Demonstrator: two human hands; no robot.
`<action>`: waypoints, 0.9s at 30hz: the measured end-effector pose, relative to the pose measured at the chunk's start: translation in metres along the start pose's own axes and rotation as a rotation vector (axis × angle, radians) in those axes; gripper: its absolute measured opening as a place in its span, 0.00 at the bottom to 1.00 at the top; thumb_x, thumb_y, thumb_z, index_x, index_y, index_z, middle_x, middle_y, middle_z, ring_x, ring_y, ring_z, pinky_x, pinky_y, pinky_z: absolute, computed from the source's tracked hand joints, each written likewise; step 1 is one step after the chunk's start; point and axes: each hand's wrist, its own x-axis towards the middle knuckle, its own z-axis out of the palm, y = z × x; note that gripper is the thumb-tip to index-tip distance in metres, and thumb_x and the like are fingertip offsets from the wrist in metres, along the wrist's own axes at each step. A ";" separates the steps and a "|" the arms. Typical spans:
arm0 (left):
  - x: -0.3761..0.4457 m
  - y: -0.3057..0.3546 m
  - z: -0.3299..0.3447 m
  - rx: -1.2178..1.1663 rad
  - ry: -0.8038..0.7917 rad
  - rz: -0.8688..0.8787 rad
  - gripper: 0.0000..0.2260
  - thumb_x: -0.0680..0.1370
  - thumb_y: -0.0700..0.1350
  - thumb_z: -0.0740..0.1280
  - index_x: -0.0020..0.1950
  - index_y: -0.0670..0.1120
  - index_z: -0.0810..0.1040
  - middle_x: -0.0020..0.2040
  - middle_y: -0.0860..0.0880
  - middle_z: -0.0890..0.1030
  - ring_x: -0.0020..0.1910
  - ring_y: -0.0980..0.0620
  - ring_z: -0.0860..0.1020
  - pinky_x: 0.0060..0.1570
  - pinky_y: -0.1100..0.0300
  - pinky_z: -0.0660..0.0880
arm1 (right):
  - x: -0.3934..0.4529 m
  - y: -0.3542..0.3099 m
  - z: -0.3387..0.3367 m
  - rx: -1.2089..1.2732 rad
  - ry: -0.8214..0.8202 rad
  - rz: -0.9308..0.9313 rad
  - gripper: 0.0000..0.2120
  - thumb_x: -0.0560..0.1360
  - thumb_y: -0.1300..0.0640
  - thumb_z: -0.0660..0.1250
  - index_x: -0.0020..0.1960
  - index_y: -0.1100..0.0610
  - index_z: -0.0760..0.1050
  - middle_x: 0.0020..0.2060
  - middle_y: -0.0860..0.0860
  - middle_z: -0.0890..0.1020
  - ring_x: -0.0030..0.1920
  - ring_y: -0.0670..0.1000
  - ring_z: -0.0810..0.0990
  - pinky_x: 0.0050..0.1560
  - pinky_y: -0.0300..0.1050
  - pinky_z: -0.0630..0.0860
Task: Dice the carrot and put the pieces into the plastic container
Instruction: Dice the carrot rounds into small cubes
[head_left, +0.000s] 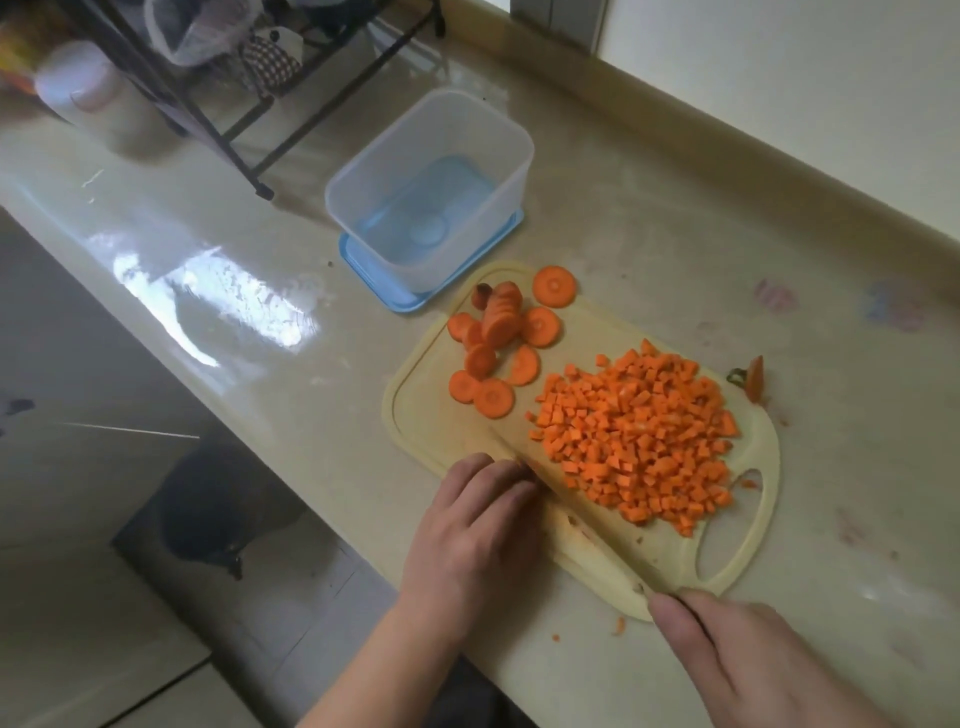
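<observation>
Head camera, looking steeply down, close over cutting board (582, 545) at counter (779, 467) edge

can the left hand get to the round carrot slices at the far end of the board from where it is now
Probably yes. The left hand rests on the near end of the pale plastic cutting board, and only bare board lies between it and the round orange carrot slices. The diced carrot pile sits off to the right.
</observation>
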 end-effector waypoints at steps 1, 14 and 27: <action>0.001 0.001 -0.001 0.005 0.006 0.002 0.07 0.78 0.39 0.73 0.53 0.38 0.85 0.55 0.43 0.82 0.56 0.43 0.77 0.60 0.56 0.75 | 0.005 -0.001 0.001 0.038 0.004 -0.032 0.50 0.53 0.17 0.26 0.39 0.48 0.74 0.35 0.41 0.81 0.40 0.39 0.79 0.42 0.37 0.74; -0.002 0.002 -0.002 0.008 0.059 -0.025 0.04 0.76 0.38 0.74 0.48 0.37 0.85 0.53 0.42 0.83 0.53 0.44 0.78 0.55 0.56 0.77 | -0.015 0.006 0.002 0.045 0.008 0.011 0.51 0.54 0.17 0.27 0.45 0.45 0.76 0.38 0.45 0.84 0.44 0.41 0.81 0.46 0.37 0.75; -0.004 0.003 -0.004 -0.008 0.081 -0.014 0.04 0.76 0.37 0.73 0.49 0.36 0.85 0.50 0.41 0.82 0.48 0.42 0.80 0.48 0.54 0.78 | -0.002 -0.004 0.003 0.150 0.030 -0.066 0.45 0.62 0.18 0.35 0.34 0.55 0.72 0.33 0.44 0.80 0.35 0.45 0.77 0.37 0.43 0.71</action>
